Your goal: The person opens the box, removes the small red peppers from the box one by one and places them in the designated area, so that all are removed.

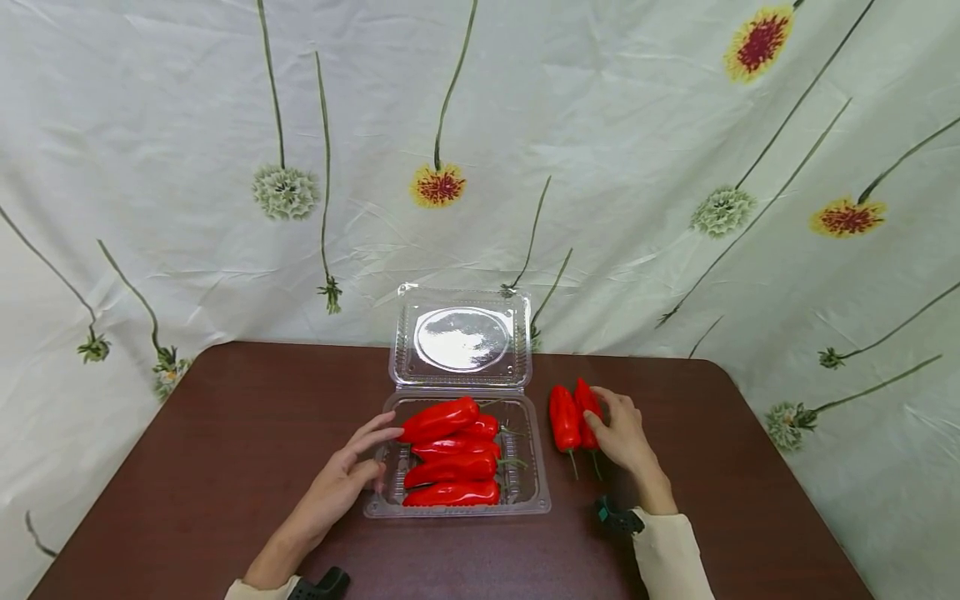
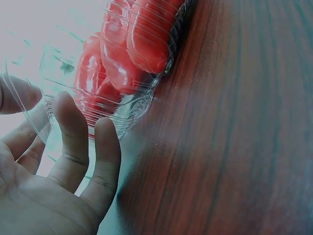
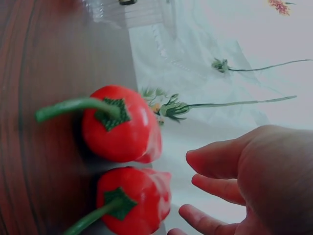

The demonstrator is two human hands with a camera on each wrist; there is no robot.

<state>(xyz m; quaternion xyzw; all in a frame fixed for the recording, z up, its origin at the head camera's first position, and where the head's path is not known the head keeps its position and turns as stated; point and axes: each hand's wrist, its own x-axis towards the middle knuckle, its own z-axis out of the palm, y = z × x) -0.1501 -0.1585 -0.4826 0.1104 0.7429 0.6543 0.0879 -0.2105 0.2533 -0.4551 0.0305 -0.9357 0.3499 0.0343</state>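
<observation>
Left hand (image 1: 343, 482) at pepper container (image 1: 525, 505)

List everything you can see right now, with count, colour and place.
Peppers in container: five visible, red with green stems, inside the container
Peppers on table: two, red with green stems, right of the container
Container: one, clear, on the table
Lid: one, clear, open behind the container
Table: one, dark brown, beneath everything
Cloth: one, white with flower print, behind the table
Wristbands: two, black, one per wrist
Sleeves: two, cream, at the forearms
Left hand: one, at the container's left edge
Right hand: one, beside the table peppers
</observation>
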